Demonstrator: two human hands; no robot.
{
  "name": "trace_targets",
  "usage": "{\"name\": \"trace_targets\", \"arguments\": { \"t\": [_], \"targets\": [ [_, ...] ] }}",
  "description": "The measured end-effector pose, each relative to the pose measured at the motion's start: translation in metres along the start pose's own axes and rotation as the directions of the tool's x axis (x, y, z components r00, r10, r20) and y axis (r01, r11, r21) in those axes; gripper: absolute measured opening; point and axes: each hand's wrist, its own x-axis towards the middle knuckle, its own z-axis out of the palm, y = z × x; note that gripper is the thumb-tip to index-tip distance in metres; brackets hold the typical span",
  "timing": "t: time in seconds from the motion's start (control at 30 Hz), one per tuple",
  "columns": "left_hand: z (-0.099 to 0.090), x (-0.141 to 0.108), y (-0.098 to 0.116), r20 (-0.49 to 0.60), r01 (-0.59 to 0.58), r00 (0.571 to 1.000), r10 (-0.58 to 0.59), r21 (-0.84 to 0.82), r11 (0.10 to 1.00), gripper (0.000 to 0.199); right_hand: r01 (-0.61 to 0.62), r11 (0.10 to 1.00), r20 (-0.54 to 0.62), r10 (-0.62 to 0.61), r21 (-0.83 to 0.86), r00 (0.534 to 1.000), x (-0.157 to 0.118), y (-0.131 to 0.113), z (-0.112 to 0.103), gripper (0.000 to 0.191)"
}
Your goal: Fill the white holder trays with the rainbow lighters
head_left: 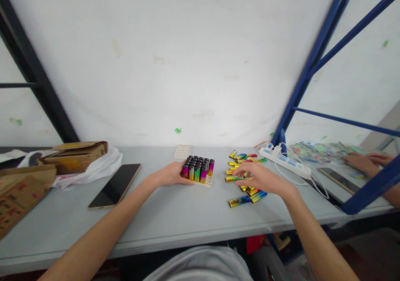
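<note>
Upright lighters (196,170) with dark tops and shiny purple, green and gold bodies stand packed in a white tray (208,183). A few holes at the tray's front right corner hold no lighter. My left hand (173,174) is closed round the tray's left side, thumb in front and fingers partly hidden behind. Over a loose spread of gold and rainbow lighters (240,201) lying flat, my right hand (259,176) has its fingers bent, thumb and fingertips on a gold lighter (231,179) at the left of the spread.
A second white holed tray (182,151) lies near the wall. On the left are a black phone (116,186), cardboard boxes (78,156) and a white plastic bag (104,166). A power strip (286,162) and blue frame post (300,81) stand right. Beyond it, another person's hands (365,162) work.
</note>
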Motion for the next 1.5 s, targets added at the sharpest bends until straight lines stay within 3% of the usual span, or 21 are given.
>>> {"name": "trace_targets", "arguments": {
  "t": [0.13, 0.27, 0.47, 0.6, 0.73, 0.8, 0.93, 1.0, 1.07, 1.27, 1.4, 1.5],
  "targets": [
    [0.000, 0.000, -0.001, 0.000, -0.008, 1.000, 0.008, 0.005, 1.000, 0.071, 0.027, 0.995, 0.027, -0.024, -0.092, 0.999, -0.046, 0.003, 0.026, 0.025],
    [0.001, -0.001, -0.004, -0.013, 0.003, 1.000, -0.004, -0.042, 0.999, 0.078, 0.027, 0.992, -0.019, -0.029, -0.123, 0.999, -0.048, 0.006, 0.042, 0.016],
    [0.000, -0.002, -0.001, 0.002, 0.024, 1.000, -0.024, -0.022, 0.999, 0.077, -0.009, 1.000, -0.160, 0.012, 0.017, 0.987, -0.004, 0.009, 0.028, 0.024],
    [-0.003, -0.003, 0.005, 0.028, 0.014, 1.000, -0.013, -0.039, 0.999, 0.072, -0.011, 0.953, -0.193, 0.073, 0.304, 0.978, 0.038, 0.016, 0.024, 0.034],
    [-0.003, -0.003, 0.006, 0.013, 0.013, 1.000, -0.012, -0.050, 0.999, 0.072, -0.013, 0.828, -0.299, 0.217, 0.560, 0.929, 0.079, 0.011, 0.031, 0.045],
    [-0.002, -0.002, 0.004, 0.005, 0.004, 1.000, -0.004, -0.048, 0.999, 0.073, 0.018, 0.723, -0.310, 0.273, 0.690, 0.911, 0.093, 0.004, 0.038, 0.047],
    [-0.001, -0.001, 0.002, 0.010, -0.008, 1.000, 0.008, -0.032, 0.999, 0.074, 0.109, 0.542, -0.266, 0.220, 0.833, 0.939, 0.105, -0.007, 0.055, 0.046],
    [-0.002, -0.002, 0.003, 0.010, -0.003, 1.000, 0.003, -0.044, 0.999, 0.075, 0.096, 0.572, -0.258, 0.208, 0.815, 0.944, 0.105, -0.007, 0.063, 0.047],
    [-0.002, -0.002, 0.004, -0.001, -0.003, 1.000, 0.002, -0.068, 0.998, 0.077, 0.057, 0.667, -0.279, 0.231, 0.743, 0.932, 0.102, -0.004, 0.069, 0.047],
    [-0.001, -0.001, 0.001, 0.018, 0.001, 1.000, -0.001, -0.021, 1.000, 0.075, -0.010, 0.909, -0.497, 0.237, 0.417, 0.835, 0.097, -0.002, 0.076, 0.050],
    [0.001, 0.000, -0.002, 0.006, -0.012, 1.000, 0.012, -0.042, 0.999, 0.078, -0.090, 0.947, -0.498, 0.241, 0.307, 0.833, 0.097, -0.007, 0.081, 0.047],
    [0.001, 0.000, -0.002, -0.003, -0.016, 1.000, 0.016, -0.064, 0.998, 0.079, -0.074, 0.960, -0.511, 0.208, 0.269, 0.834, 0.097, -0.009, 0.083, 0.040]
  ]
}}
